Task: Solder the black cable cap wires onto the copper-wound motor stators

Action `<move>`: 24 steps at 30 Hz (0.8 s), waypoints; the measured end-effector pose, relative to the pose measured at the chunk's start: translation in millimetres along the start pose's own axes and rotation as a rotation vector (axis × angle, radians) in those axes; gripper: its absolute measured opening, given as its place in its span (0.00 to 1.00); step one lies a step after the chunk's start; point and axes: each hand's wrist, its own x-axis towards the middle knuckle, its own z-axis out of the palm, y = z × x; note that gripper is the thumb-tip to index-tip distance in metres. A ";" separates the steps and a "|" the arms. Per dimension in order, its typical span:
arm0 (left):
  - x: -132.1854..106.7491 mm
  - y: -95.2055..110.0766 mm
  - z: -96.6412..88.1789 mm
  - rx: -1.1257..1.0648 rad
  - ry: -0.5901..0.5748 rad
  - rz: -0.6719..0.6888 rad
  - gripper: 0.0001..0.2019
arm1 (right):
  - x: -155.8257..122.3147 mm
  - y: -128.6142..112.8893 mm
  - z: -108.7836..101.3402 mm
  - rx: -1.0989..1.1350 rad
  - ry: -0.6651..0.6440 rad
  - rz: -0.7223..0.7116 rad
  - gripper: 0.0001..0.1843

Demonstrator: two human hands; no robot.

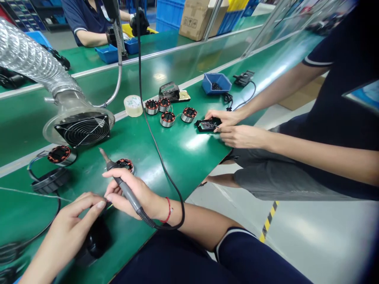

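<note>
My right hand [134,193] is closed around a soldering iron [128,193], its tip pointing up and left. My left hand [74,221] pinches a thin wire beside my right fingertips; the exact grip is partly hidden. A bit of yellow wire [110,206] shows there. From the left edge, a thin silvery strand [35,193] runs to my left hand. Below the hands sits a black, shiny housing [96,240], partly covered. Just behind the iron is a copper-wound stator [126,163]. Another stator [61,155] stands at left beside a black round cap [50,181] with wires.
A fume hose [35,55] with a fan grille [84,130] hangs at left. The iron's cable [156,146] crosses the bench. Several stators [167,119], a tape roll [133,105] and a blue bin [216,83] stand behind. At right, a co-worker's hands [233,128] hold a black case [208,125].
</note>
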 end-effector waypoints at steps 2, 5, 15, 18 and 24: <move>3.2 -3.1 -1.7 -0.034 -0.062 -0.039 0.14 | -0.8 -0.7 1.6 -0.015 0.012 -0.032 0.24; 9.7 -9.8 -7.1 -0.070 -0.223 -0.041 0.19 | -3.1 -1.4 6.4 -0.009 0.067 -0.049 0.24; 27.0 0.5 -5.0 -0.115 -0.154 0.014 0.17 | -3.0 -2.1 -10.6 -0.137 0.088 0.039 0.19; 34.6 2.3 -3.0 -0.165 -0.113 -0.034 0.15 | -7.9 -9.3 -27.1 -0.236 0.134 0.127 0.19; 43.7 -2.5 -2.4 -0.244 -0.085 -0.092 0.09 | -20.0 -8.3 -43.7 -0.519 0.244 -0.145 0.18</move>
